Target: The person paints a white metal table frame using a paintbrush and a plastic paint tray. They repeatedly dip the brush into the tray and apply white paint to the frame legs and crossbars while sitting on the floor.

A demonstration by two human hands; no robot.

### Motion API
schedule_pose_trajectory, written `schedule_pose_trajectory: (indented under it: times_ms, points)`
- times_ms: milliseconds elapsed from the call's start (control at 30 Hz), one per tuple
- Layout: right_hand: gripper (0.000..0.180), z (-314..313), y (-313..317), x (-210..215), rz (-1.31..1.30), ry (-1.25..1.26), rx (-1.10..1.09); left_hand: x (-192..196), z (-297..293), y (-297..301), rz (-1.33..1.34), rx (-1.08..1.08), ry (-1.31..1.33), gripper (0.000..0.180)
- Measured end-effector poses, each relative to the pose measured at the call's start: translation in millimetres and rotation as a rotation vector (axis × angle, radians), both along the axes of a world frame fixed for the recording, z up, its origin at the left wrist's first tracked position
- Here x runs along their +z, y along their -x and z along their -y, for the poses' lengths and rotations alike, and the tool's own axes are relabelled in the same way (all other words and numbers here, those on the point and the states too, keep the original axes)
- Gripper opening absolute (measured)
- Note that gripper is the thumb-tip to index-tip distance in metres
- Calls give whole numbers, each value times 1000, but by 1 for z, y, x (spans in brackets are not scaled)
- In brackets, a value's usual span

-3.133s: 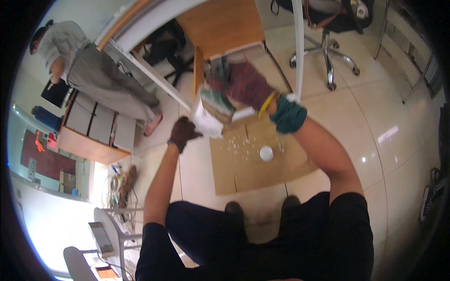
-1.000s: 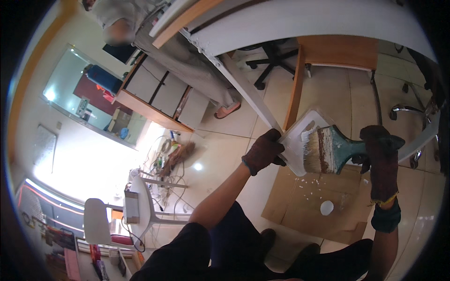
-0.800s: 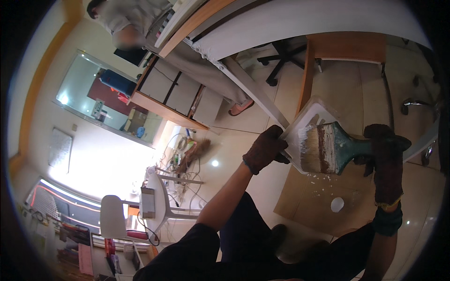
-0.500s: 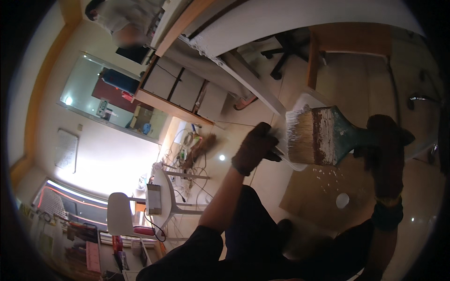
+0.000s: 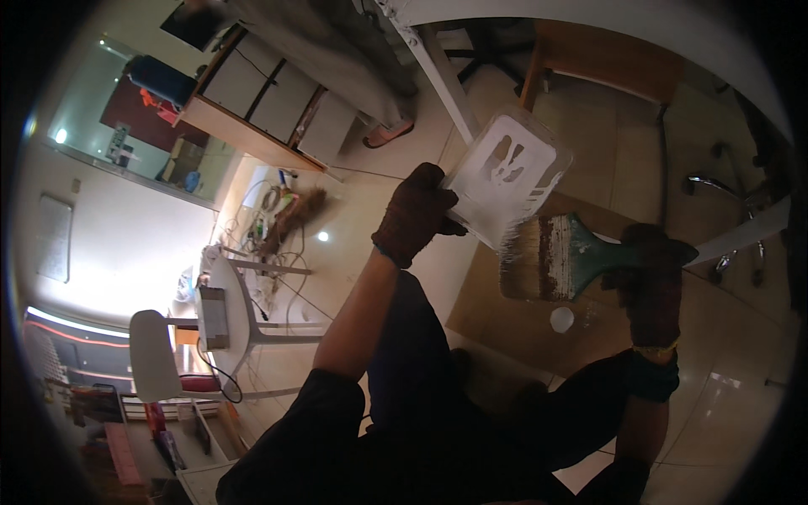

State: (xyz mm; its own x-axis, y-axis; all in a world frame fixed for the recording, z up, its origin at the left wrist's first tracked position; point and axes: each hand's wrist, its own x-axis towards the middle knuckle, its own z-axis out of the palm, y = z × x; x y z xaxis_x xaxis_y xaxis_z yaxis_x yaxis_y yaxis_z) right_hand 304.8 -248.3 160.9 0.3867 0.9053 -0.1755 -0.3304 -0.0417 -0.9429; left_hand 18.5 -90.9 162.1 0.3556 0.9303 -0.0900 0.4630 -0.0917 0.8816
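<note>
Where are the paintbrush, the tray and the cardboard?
Paintbrush (image 5: pixel 587 259): head view, on the handle's wide green end.
Tray (image 5: pixel 561 158): head view, on its right wall.
Cardboard (image 5: pixel 503 324): head view, on a bare part.

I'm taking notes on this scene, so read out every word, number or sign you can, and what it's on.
No text can be read.
Paintbrush: no legible lettering.
White tray: none legible.
Pale panel at upper left: any marks too small to read.
Whitish board at left: too blurred to read.
</note>
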Motion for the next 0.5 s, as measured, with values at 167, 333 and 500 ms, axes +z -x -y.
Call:
schedule_pose_trajectory:
  times_ms: [167, 333, 500]
  points:
    - [29, 12, -8, 6, 172, 101, -61, 11, 7, -11, 70, 80, 109, 32]
    - [31, 20, -14, 16, 172, 53, -76, 11, 14, -10, 175, 166, 230, 30]
    - [32, 11, -9, 15, 93, 58, -110, 16, 18, -16, 138, 161, 325, 32]
